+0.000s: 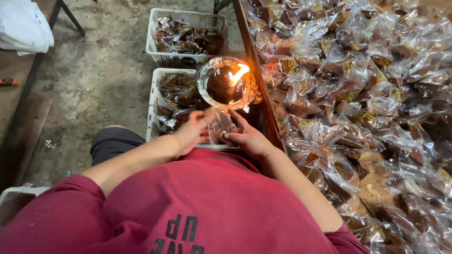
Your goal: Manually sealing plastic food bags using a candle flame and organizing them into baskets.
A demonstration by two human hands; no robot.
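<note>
A: Both hands are in close here. The left hand (190,134) and the right hand (245,137) meet over a small clear packet (219,124), each pinching a side of it with the fingertips.

B: And where is that packet sitting?

A: Held up just in front of the chest, right below the lamp (227,84), a round dish with a live flame (238,74) burning at its right rim. The top of the packet is near the dish; whether it touches, I cannot tell.

B: What is around them?

A: To the right, a table (263,103) heaped with clear wrapped brown sweets (358,94), piled edge to edge. To the left of the lamp, a white basket (162,77) holds more wrapped pieces, and a second basket (183,16) behind it is also part-filled.

B: And the person?

A: Red shirt (207,202), dark shorts, seated over a bare concrete floor (99,70). A white bundle (23,28) lies far left, well apart from the hands.
</note>
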